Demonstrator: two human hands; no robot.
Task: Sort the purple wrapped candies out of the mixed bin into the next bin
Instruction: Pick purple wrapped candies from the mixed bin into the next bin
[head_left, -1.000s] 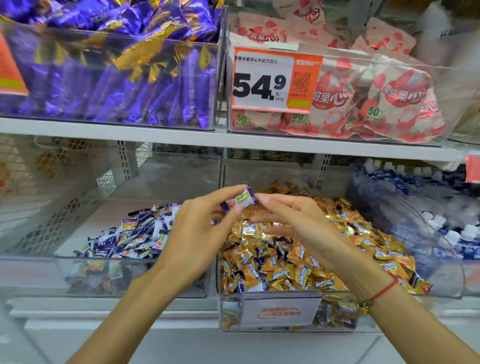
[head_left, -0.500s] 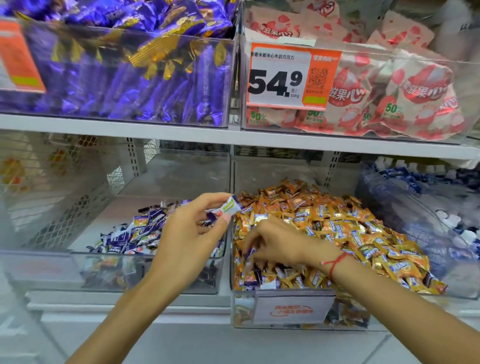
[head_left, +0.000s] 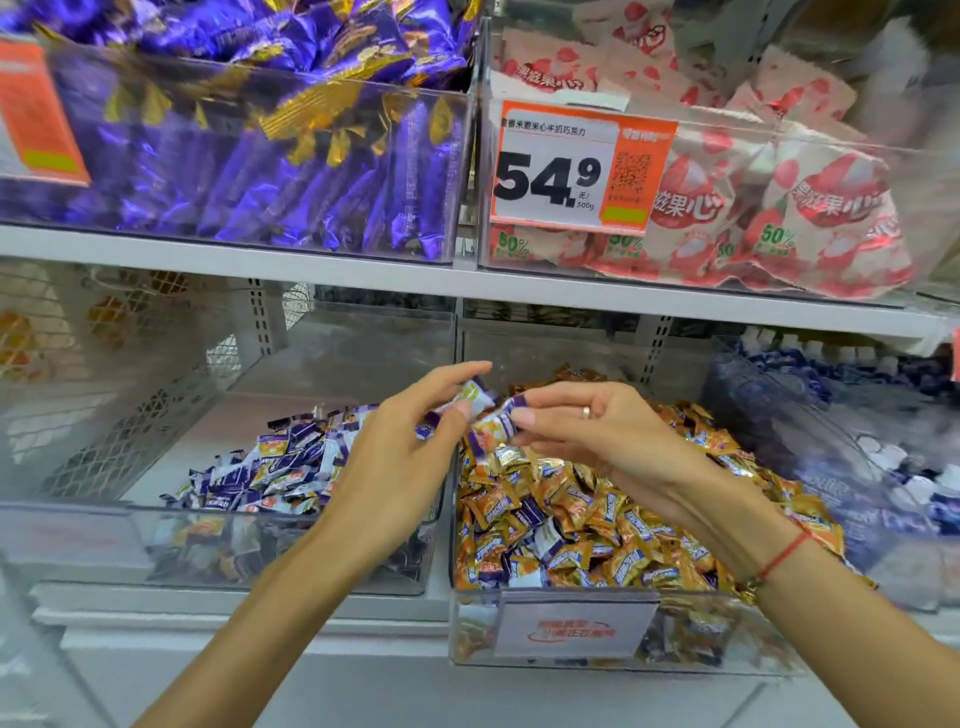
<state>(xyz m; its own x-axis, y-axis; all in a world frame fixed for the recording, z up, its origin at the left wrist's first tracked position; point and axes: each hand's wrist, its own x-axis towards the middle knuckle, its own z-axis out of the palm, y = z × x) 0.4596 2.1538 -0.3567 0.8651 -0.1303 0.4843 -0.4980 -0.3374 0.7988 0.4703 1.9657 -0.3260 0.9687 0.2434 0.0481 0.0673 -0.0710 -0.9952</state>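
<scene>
Shop shelving fills our view: white metal shelves (head_left: 363, 273) carrying clear plastic bins, with an orange price tag (head_left: 582, 169) clipped to an upper bin of pink-and-white packets (head_left: 753, 197), and a bin of large purple-and-gold wrappers (head_left: 249, 156) to its left. On the lower shelf we face the mixed bin (head_left: 561, 629), heaped with orange-gold candies (head_left: 597, 514) and a few purple ones scattered among them; just beside it on the left stands the next bin (head_left: 104, 525), where a pile of purple wrapped candies (head_left: 270, 467) lies on the floor of the bin. Our two hands meet above the wall between these bins. Our left hand (head_left: 400, 462) pinches one purple-and-white candy (head_left: 475, 395) between thumb and forefinger — the remaining fingers loosely curled beneath. Our right hand (head_left: 597, 436), wearing a ring and a red wrist cord (head_left: 779, 558), pinches a second purple candy (head_left: 496, 423) at its fingertips, the other fingers extended and slightly apart. Both candies hang in the air, nearly touching — well above either pile.
</scene>
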